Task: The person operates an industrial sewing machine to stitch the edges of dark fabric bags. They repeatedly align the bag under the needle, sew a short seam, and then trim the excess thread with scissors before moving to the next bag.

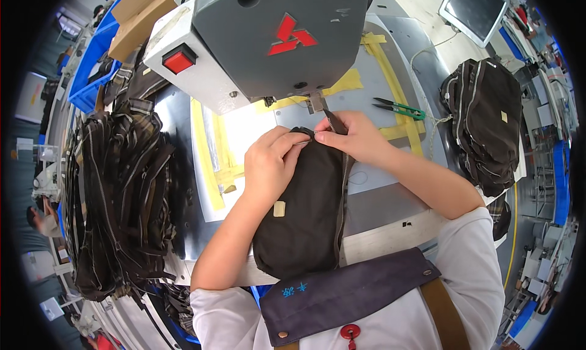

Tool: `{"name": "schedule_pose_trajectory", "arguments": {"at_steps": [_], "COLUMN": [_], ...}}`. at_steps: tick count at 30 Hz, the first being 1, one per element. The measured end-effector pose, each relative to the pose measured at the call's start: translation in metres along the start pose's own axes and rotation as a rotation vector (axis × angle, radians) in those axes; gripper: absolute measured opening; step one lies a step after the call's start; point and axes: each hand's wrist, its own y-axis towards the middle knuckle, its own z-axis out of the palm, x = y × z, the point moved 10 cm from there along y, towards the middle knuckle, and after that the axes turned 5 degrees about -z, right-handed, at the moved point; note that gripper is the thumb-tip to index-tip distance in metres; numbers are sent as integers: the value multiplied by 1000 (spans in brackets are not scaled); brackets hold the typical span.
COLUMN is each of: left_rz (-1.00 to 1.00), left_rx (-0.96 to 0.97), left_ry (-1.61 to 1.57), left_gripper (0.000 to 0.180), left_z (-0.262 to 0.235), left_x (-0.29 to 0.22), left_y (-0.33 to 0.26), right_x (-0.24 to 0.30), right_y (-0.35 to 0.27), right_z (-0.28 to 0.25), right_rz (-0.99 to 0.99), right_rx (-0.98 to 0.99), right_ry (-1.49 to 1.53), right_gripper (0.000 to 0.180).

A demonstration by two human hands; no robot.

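A dark brown fabric pouch (302,209) with a zipper along its right edge lies on the sewing table (378,203) in front of me. My left hand (271,160) pinches its top edge from the left. My right hand (354,136) pinches the same top edge and the zipper end from the right. Both hands hold that end just under the presser foot (315,102) of the grey sewing machine (268,38). A small tan label sits on the pouch's front.
A heap of dark zippered pieces (119,197) lies at the left, a stack of finished dark pouches (485,124) at the right. Green-handled thread snips (400,109) rest beyond my right hand. Yellow tape (397,87) marks the table. A monitor (473,8) stands at the far right; blue bins (91,63) at the far left.
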Motion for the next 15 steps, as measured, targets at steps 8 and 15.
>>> {"name": "schedule_pose_trajectory", "arguments": {"at_steps": [8,15], "left_rz": [-145,43], "left_rx": [29,-33], "left_ry": [-150,83], "left_gripper": [12,15], "left_z": [0,-4], "left_x": [20,0], "left_y": [1,1], "right_x": [47,56], "right_y": [-14,-16], "right_z": [3,13], "right_rz": [-502,-577], "right_rx": [-52,-5], "right_ry": [-236,-567], "right_gripper": [15,20]}}
